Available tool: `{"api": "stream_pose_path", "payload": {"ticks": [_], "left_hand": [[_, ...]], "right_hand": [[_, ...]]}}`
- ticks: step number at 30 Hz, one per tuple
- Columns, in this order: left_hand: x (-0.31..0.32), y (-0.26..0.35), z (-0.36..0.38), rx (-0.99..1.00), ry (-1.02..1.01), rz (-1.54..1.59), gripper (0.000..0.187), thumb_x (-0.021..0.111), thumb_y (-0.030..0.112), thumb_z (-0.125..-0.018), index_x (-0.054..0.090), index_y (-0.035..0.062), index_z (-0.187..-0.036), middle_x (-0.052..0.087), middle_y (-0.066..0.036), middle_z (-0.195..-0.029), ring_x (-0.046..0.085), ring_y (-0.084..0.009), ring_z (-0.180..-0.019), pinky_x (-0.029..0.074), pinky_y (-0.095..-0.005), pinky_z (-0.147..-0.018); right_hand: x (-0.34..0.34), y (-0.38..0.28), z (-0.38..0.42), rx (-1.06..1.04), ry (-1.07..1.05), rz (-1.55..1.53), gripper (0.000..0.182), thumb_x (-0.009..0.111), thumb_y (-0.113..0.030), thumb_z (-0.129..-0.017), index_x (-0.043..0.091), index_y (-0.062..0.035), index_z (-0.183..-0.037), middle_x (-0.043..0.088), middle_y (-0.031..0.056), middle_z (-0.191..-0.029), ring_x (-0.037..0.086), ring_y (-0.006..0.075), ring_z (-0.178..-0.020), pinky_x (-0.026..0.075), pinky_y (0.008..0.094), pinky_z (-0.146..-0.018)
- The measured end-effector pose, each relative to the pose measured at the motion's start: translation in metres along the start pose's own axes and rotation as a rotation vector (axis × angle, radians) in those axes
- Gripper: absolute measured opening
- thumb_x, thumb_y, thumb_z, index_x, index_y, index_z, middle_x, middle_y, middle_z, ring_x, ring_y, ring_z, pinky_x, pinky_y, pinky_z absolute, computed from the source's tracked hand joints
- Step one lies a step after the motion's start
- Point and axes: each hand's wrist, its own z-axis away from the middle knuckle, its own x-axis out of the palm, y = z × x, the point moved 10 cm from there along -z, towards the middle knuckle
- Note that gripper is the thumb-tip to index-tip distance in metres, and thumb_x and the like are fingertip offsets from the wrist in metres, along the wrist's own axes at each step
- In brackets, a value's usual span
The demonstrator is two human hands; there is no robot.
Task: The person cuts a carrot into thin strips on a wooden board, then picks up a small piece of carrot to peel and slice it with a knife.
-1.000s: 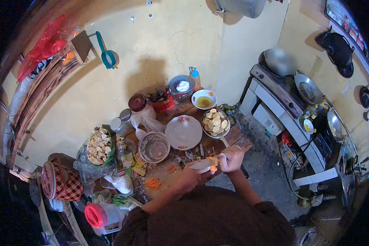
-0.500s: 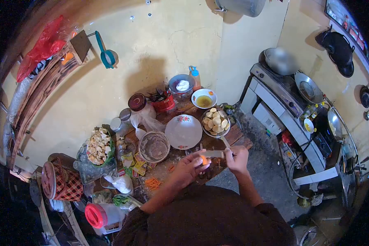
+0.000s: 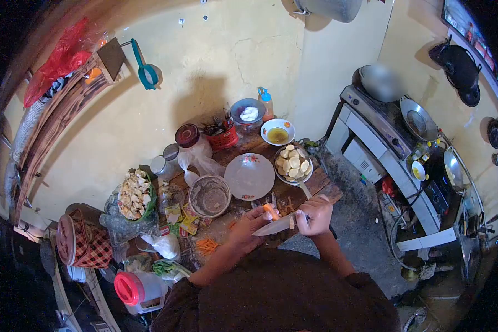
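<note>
My left hand point(image 3: 248, 229) is closed around a small orange piece of carrot point(image 3: 270, 211), whose end sticks up past the fingers. In my right hand point(image 3: 314, 216) is the handle of a knife point(image 3: 275, 226), its broad blade pointing left just below the carrot. Both hands are above the front of the wooden table. Thin carrot strips point(image 3: 207, 245) lie in a pile left of my left hand. Beyond the hands stand a white floral plate point(image 3: 249, 177), a strainer of pale round slices point(image 3: 293, 164) and a flour-dusted bowl point(image 3: 209, 196).
At the back are a bowl of yellow liquid point(image 3: 278, 133), a red cutlery basket point(image 3: 222, 138) and jars point(image 3: 187, 135). Chopped pale pieces point(image 3: 134, 193) fill a leaf-lined container at left. A red-lidded pitcher point(image 3: 128, 288) is near front left. The stove point(image 3: 373, 119) stands right.
The knife blade has swung down and toward me, its tip now lower left. The carrot now points upward in my left hand, and my right hand has turned.
</note>
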Motion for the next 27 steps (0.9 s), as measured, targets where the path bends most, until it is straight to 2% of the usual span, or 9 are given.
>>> {"api": "stream_pose_path", "payload": {"ticks": [5,9,11,12,14,16,18,20,27], "left_hand": [[0.006,-0.002,-0.005,0.024,-0.124,0.097,0.021,0.059,0.012,-0.083,0.055,0.0043,-0.103,0.062,-0.006,-0.092,0.061,-0.0163,-0.081,0.052,-0.0292,-0.069],[0.011,-0.003,-0.005,0.035,-0.161,0.062,0.019,0.059,0.012,-0.083,0.056,0.0043,-0.101,0.062,-0.006,-0.091,0.061,-0.016,-0.08,0.052,-0.0285,-0.068],[0.007,-0.008,-0.005,0.001,-0.085,-0.111,0.018,0.053,0.018,-0.087,0.052,0.0058,-0.101,0.056,-0.005,-0.094,0.057,-0.0145,-0.085,0.046,-0.0265,-0.078],[0.003,-0.011,-0.008,0.0,-0.085,-0.111,0.018,0.053,0.018,-0.087,0.052,0.0058,-0.101,0.056,-0.005,-0.094,0.057,-0.0145,-0.085,0.046,-0.0265,-0.078],[0.003,-0.009,-0.013,0.076,-0.18,0.017,0.018,0.057,0.012,-0.085,0.057,0.0045,-0.101,0.062,-0.006,-0.091,0.061,-0.0146,-0.08,0.052,-0.0273,-0.067],[0.009,-0.008,-0.005,0.021,-0.124,0.016,0.02,0.057,0.012,-0.085,0.056,0.0041,-0.103,0.062,-0.006,-0.092,0.061,-0.0144,-0.079,0.052,-0.0272,-0.068],[0.004,-0.016,-0.004,-0.035,-0.064,0.021,0.021,0.057,0.011,-0.085,0.056,0.0037,-0.104,0.062,-0.006,-0.093,0.061,-0.0143,-0.079,0.051,-0.027,-0.068],[-0.004,-0.027,-0.01,-0.074,-0.061,0.06,0.024,0.056,0.011,-0.085,0.054,0.0023,-0.108,0.061,-0.007,-0.097,0.06,-0.0146,-0.08,0.051,-0.0262,-0.069],[0.008,-0.007,0.001,-0.063,-0.053,-0.029,0.03,0.053,0.01,-0.086,0.051,0.0005,-0.115,0.057,-0.008,-0.108,0.057,-0.0139,-0.089,0.049,-0.0247,-0.071]], "right_hand": [[-0.002,-0.002,-0.003,0.003,0.006,-0.007,0.015,0.057,-0.018,-0.062,0.053,-0.0109,-0.049,0.05,0.0045,-0.048,0.049,0.0228,-0.045,0.035,0.0349,-0.048],[-0.001,-0.004,-0.002,-0.022,-0.005,-0.01,0.013,0.057,-0.018,-0.061,0.055,-0.0112,-0.05,0.051,0.0045,-0.048,0.049,0.0227,-0.045,0.035,0.0346,-0.047],[0.001,-0.003,-0.002,-0.024,-0.003,-0.023,0.013,0.057,-0.018,-0.061,0.055,-0.0111,-0.05,0.051,0.0045,-0.047,0.049,0.023,-0.044,0.035,0.0347,-0.047],[0.001,-0.002,-0.001,-0.026,0.001,-0.037,0.013,0.057,-0.018,-0.061,0.054,-0.0111,-0.05,0.05,0.0045,-0.047,0.048,0.0233,-0.044,0.035,0.0349,-0.047],[-0.002,0.003,0.0,-0.013,0.037,-0.031,0.014,0.057,-0.017,-0.061,0.053,-0.0107,-0.049,0.05,0.0047,-0.047,0.048,0.0235,-0.043,0.035,0.0348,-0.046],[-0.006,0.005,-0.001,-0.001,0.074,-0.024,0.015,0.057,-0.017,-0.061,0.052,-0.0102,-0.048,0.05,0.0049,-0.047,0.047,0.0236,-0.043,0.035,0.0348,-0.046],[0.003,0.003,-0.001,-0.008,-0.04,-0.019,0.015,0.057,-0.017,-0.061,0.053,-0.0095,-0.049,0.049,0.0055,-0.046,0.048,0.0238,-0.043,0.036,0.0347,-0.046],[0.005,0.0,-0.002,-0.017,-0.054,-0.048,0.014,0.057,-0.017,-0.061,0.054,-0.0093,-0.05,0.049,0.0057,-0.046,0.048,0.0239,-0.043,0.036,0.0346,-0.046],[-0.001,0.012,0.004,0.015,0.019,-0.043,0.015,0.057,-0.016,-0.062,0.053,-0.0083,-0.05,0.048,0.0065,-0.046,0.05,0.0254,-0.044,0.037,0.0362,-0.047]]}}
